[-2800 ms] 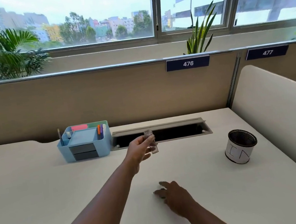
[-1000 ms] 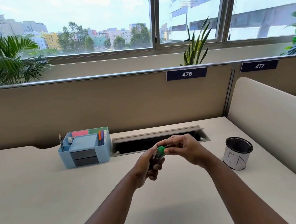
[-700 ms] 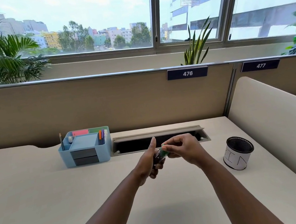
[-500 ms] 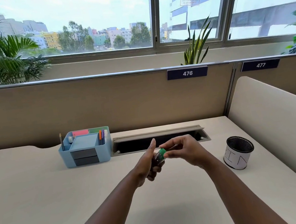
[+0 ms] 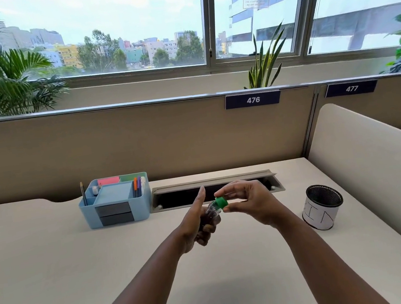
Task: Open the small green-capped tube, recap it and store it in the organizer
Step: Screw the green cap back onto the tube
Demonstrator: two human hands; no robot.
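Both hands are raised above the middle of the pale, smooth counter (image 5: pixel 58 290), meeting over its open stretch. The left hand (image 5: pixel 196 224) is curled around the body of the small tube (image 5: pixel 212 212), its fingers (image 5: pixel 207 229) wrapped under it and the thumb sticking straight up. The tube looks clear, with something dark showing through, and it tilts up to the right. On its upper end sits the round green cap (image 5: pixel 221 202), pinched between the thumb and forefinger of the right hand (image 5: pixel 251 202); whether the cap is fully seated or loose I cannot tell.

Behind and to the left, near the beige fabric partition (image 5: pixel 141 145), stands the light blue plastic organizer (image 5: pixel 115 201), a boxy tray with two grey drawer fronts, a pencil upright in its left slot, coloured pens on the right and pink and green pads at the back. Just beside it to the right runs a long, dark cable slot (image 5: pixel 215 191) with a raised flap, directly behind the hands. Well to the right sits a black mesh cup (image 5: pixel 323 206) with a white paper wrap. Nothing lies between the hands and the organizer. A curved cream divider (image 5: pixel 378 164) closes the right side.
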